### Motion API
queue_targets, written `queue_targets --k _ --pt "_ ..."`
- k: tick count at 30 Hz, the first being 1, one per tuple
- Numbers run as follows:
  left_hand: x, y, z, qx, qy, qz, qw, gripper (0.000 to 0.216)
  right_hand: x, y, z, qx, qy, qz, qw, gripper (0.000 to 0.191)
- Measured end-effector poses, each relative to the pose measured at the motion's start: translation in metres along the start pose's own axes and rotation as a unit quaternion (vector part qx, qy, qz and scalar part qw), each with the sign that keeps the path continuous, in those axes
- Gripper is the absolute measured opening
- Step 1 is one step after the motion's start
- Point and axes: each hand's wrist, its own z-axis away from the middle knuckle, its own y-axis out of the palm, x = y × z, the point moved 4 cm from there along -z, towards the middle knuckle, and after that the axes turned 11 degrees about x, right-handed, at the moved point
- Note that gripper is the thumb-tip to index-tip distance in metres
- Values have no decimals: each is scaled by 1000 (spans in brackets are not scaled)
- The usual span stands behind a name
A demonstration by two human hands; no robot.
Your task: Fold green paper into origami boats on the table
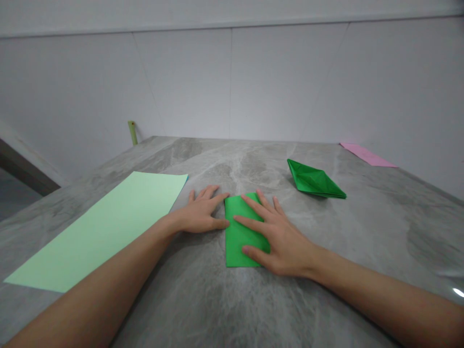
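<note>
Green paper, folded into a narrow rectangle (236,241), lies flat on the grey stone counter (217,304) straight in front of the person, between the two hands. Its long axis runs away from the body, with one short edge nearest the person and the other pointing toward the wall (232,82).

The right hand (281,239) is the nearer one. It rests on top of the rectangle's right half, palm down and fingers spread, with the index finger laid across the sheet toward the left and the thumb pressed near the lower right corner. The left hand (201,212) lies flat on the counter just beside the rectangle, thumb and index fingertips touching its left edge. Both hands are flat and spread, pressing down – neither is closed around anything.

To the left a large pale green sheet (101,227) lies flat, its far corner near the left hand but apart from the rectangle. Beyond the right hand and well apart from it sits a dark green folded shape (314,181) with pointed ends. A pink sheet (366,155) lies at the far right by the wall.

Bare counter lies open on the near side of the rectangle and beyond its far edge – the near counter edge is out of view.
</note>
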Motion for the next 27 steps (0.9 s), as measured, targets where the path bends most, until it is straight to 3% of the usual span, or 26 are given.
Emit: queue_targets --k 10,27 --pt "1 1 0 -2 1 0 1000 85 -1 4 -1 41 -16 -26 999 63" --pt "0 -1 -1 4 -9 18 1000 75 -1 3 -2 39 -14 -22 999 62"
